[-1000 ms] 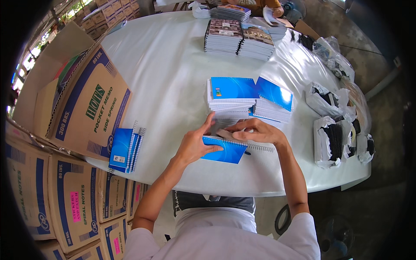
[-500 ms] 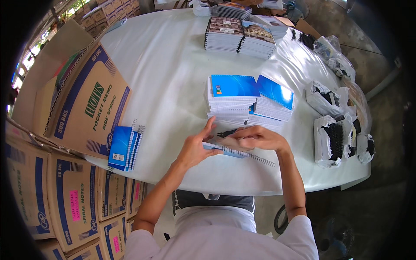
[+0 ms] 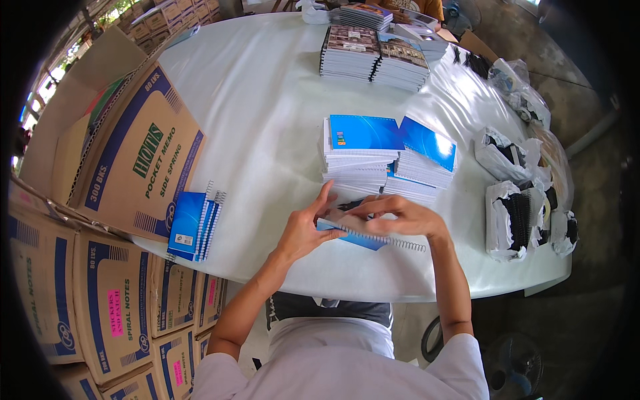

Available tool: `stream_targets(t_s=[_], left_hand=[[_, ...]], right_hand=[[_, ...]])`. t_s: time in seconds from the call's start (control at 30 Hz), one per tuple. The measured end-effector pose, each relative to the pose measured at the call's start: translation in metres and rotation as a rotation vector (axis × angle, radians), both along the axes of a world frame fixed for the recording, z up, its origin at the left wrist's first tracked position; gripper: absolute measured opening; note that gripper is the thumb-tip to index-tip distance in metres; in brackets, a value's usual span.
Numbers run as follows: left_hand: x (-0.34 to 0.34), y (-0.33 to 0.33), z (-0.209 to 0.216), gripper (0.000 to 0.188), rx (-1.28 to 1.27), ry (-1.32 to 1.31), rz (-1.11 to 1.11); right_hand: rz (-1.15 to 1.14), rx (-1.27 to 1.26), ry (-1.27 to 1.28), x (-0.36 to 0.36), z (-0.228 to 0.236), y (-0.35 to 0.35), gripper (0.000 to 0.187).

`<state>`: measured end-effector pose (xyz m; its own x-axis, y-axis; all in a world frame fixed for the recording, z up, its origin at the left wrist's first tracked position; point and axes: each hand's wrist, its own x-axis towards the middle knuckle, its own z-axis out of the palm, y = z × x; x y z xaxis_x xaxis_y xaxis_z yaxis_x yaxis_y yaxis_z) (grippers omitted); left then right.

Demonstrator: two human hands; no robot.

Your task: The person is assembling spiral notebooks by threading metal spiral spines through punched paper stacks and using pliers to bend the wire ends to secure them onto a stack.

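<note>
My left hand (image 3: 306, 229) grips a small blue pocket notebook (image 3: 360, 237), its thumb across the bound edge and its forefinger raised. A metal spiral wire (image 3: 403, 245) runs along that edge and its free end sticks out to the right. My right hand (image 3: 399, 217) is closed above the wire, partly smeared by motion. Out of its fingers points a small dark tool (image 3: 349, 205) that looks like pliers; its jaws are hard to make out. Just beyond my hands stand two stacks of blue-covered notebooks, a left stack (image 3: 363, 133) and a right stack (image 3: 430, 143).
Finished-looking spiral notebooks (image 3: 193, 227) lie at the left by an open carton (image 3: 137, 150). More cartons (image 3: 113, 300) are stacked below. Plastic-wrapped bundles of black coils (image 3: 513, 217) line the right edge. Thicker ring-bound books (image 3: 350, 53) stand far back, near a person in orange (image 3: 430, 8).
The notebook has tilted, showing more of its blue cover, and the wire's free end sits slightly higher. My right hand has shifted a little along the edge. A person's orange clothing now shows at the far side.
</note>
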<state>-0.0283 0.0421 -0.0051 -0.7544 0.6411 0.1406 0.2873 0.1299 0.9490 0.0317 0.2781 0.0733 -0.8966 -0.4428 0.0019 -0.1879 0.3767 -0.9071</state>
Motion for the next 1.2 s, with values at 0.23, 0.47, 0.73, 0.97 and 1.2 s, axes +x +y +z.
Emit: stream_targets(t_s=[0.23,0.47,0.73,0.97,1.2], left_hand=[[0.002,0.001,-0.010,0.118,0.153,0.055,0.058],[0.003,-0.001,0.001,0.123,0.062,-0.085,0.069],[0.008,0.001,-0.007,0.114,0.172,-0.112,0.135],[0.003,-0.008,-0.004,0.053,0.197,-0.189,-0.162],[0.002,-0.059,0.000,0.054,0.117,0.155,0.008]], right_hand=[[-0.028,0.014,-0.078,-0.006,-0.002,-0.006,0.058],[-0.015,0.181,-0.068,-0.013,0.003,-0.017,0.057],[-0.144,0.367,0.080,-0.016,0.000,-0.036,0.055],[-0.538,0.536,0.025,0.053,0.024,0.040,0.052],[-0.703,0.833,0.370,0.073,-0.041,0.023,0.048]])
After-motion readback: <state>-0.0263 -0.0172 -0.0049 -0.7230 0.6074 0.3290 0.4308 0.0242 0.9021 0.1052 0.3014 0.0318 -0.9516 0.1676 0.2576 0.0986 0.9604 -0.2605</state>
